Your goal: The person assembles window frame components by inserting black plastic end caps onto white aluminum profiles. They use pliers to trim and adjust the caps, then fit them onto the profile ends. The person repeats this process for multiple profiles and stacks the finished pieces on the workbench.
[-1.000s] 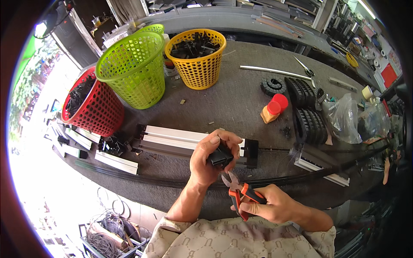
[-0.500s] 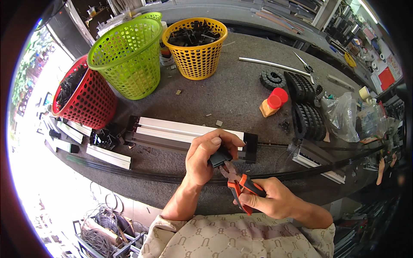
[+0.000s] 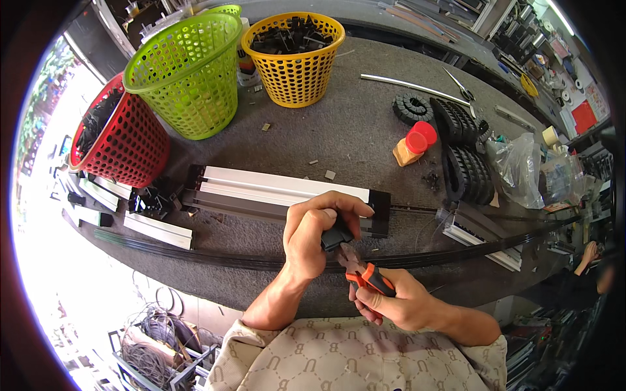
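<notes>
Black part (image 3: pixel 334 237) gripped in my L fingers (image 3: pixel 331 199), R fingers (image 3: pixel 378 300) round pliers (image 3: pixel 355 262) at its 5 o'clock; best keep 'em sq. & steady.

The left fingers (image 3: pixel 345 201) cover much of the black piece (image 3: pixel 334 237), hiding its far side; whether the tips of the pliers (image 3: pixel 353 259) grip it is too small to tell; the right fingers (image 3: pixel 373 300) hide part of the handles (image 3: pixel 380 281); beyond the left fingers, part of the long profile (image 3: pixel 261 187) is covered; beyond the right fingers, black bits (image 3: pixel 430 178) are too small to name; below the fingers, the lower edge cuts off the patterned shirt (image 3: pixel 358 355).
</notes>
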A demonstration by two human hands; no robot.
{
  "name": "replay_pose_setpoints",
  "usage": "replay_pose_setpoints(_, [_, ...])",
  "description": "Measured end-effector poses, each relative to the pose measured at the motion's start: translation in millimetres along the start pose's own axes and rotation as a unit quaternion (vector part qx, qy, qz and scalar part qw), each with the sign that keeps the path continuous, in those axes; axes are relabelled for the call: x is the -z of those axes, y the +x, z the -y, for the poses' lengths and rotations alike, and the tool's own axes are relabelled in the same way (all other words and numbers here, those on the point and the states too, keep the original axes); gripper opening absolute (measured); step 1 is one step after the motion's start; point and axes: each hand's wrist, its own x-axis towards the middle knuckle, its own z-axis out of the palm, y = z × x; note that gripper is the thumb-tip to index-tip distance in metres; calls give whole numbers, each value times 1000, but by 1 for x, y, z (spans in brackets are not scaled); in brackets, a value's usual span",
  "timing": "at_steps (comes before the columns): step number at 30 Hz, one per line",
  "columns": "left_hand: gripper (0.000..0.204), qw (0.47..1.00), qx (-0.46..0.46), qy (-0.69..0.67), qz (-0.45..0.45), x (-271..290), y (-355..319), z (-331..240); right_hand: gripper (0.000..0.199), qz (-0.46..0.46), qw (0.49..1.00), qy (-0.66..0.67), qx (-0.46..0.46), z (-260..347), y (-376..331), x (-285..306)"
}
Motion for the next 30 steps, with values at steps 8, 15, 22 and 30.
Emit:
replay_pose_setpoints(8, [54,995,19,-58,-81,-10,0,5,25,-78,990,-80,84,-16,12,-7])
replay_pose_setpoints(15, [55,984,42,-167,-44,-6,2,14,31,-134,960,-225,105,-5,4,-5])
replay_pose_setpoints(22, [48,957,17,-285,-56,-3,4,21,34,-146,945,-251,151,3,-1,-5])
replay_pose_setpoints(30, [51,971,25,-239,-3,0,0,20,27,-94,967,-211,111,0,1,-5])
